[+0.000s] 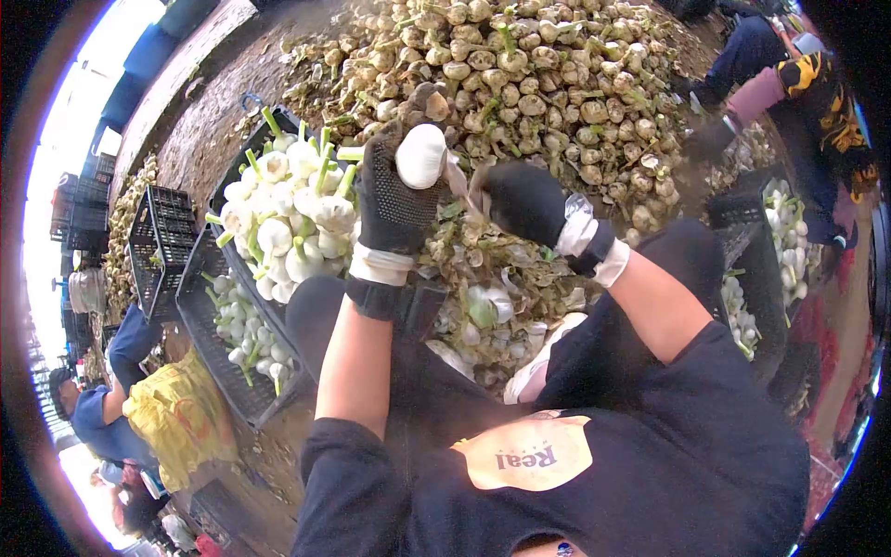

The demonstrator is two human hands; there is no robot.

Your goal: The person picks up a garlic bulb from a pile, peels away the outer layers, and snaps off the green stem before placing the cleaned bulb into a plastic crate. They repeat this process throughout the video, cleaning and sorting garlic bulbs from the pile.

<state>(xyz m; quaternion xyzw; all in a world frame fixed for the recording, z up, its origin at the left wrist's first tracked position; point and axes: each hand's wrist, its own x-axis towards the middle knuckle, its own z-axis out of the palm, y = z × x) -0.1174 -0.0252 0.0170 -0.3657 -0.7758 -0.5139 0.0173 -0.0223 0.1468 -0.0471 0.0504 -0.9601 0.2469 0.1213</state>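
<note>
Left hand [394, 200]: black grip glove, fingers curled shut around a white garlic bulb [421, 155], which sits at the fingertips, raised above the lap. Palm faces the camera, wrist roughly straight, forearm runs straight out from the body.

Right hand [524, 200]: also gloved, closed in a pinch on a strip of skin [459, 176] that runs from the bulb. It sits just beside the left hand, slightly lower, with the wrist cocked inward and the elbow out wide.

Read on the hold: the bulb is gripped from below and behind so its skin side faces the right hand. With the hands this close, the strip looks taut. Judgement, not measured.

Around the hands:
- Beyond both hands: big pile of uncleaned garlic [520, 74], brown and rooty, within reach.
- Directly below the hands: peelings [492, 297] heaped between the knees, likely landing where they fall.
- Just left of the left hand: black crate [230, 165] full of white bulbs with green stems, probably there for a short drop.
- Nearer the body on that side: second crate [232, 395], smaller bulbs, partly filled.
- Further left: empty crate [162, 232].
- Well right of the right hand: another person [817, 102] with their own crate [789, 232].
</note>
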